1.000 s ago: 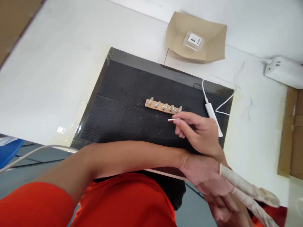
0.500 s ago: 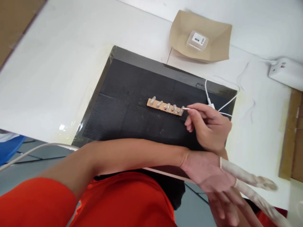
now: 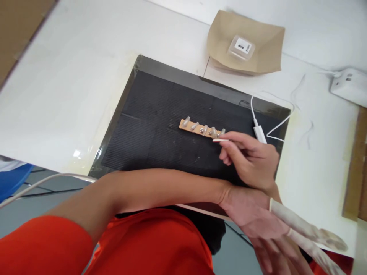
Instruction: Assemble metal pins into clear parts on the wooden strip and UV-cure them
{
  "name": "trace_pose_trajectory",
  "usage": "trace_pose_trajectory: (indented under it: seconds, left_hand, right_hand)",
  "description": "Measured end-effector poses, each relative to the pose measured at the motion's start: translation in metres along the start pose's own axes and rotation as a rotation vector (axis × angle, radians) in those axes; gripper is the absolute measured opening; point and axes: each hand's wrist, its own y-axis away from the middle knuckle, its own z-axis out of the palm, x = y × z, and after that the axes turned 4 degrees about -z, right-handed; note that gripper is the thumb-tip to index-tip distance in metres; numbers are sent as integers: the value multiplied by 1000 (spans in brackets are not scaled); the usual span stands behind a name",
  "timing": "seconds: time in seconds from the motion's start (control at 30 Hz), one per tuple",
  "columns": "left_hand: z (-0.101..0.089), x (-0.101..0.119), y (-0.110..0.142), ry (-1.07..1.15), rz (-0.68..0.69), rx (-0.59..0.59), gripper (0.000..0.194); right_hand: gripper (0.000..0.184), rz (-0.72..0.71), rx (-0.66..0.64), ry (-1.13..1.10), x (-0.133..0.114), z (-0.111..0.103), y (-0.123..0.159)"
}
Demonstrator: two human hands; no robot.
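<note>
Pinched between thumb and fingertips of my right hand point(image 3: 249, 158) is a thin white stick point(image 3: 220, 140), its tip over the near edge at the right end of a tan strip point(image 3: 189, 126). The strip carries several translucent pegs point(image 3: 213, 131) standing at a slant, and small shiny beads point(image 3: 202, 130) between some of them. My left arm crosses in front of my body. At the lower right, my left hand point(image 3: 255, 212) lies against my right forearm, fingers stretched out, two wearing whitish finger cots point(image 3: 306, 219). It holds nothing visible.
Under the strip lies a black ribbed mat point(image 3: 149, 110) taped to the white table point(image 3: 86, 57). Behind it stands a brown paper tray point(image 3: 266, 49) with a clear lidded box point(image 3: 242, 47). A white cable plug point(image 3: 259, 133) and a white power strip point(image 3: 348, 84) are at the right.
My right hand has moved slightly toward me, taking the stick's tip from beside the rightmost peg to the strip's near edge. My left hand stays against the right forearm.
</note>
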Motion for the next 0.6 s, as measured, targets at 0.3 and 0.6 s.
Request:
trace_pose_trajectory:
  seconds: [0.3,0.6]
  left_hand:
    - [-3,9,-7,56,-48,-75,64]
    - [-9,7,-6,216,3,-159,59]
  right_hand:
    - [9,41,-40,5,0,-5,-2]
    - [10,49,-45,-3,5,-7,-2]
